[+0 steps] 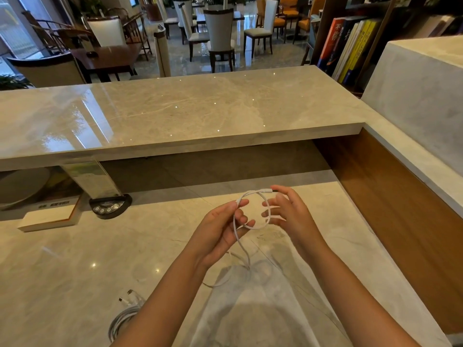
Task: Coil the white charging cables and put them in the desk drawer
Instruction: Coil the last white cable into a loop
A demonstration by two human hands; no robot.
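Your left hand [220, 229] pinches the cable [253, 211] above the table [75, 259]; your right hand [288, 211], fingers loosely curled, guides its plug end. Keep loops even, feeding the trailing slack steadily.

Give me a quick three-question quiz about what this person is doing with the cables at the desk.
1. True or false: the white cable in the hands already forms a loop.
2. Which hand holds the plug end: left hand or right hand?
3. Where does the other cable bundle lie: A) on the upper counter, B) on the desk beside the left forearm, C) on the book?

Key: 1 true; 2 right hand; 3 B.
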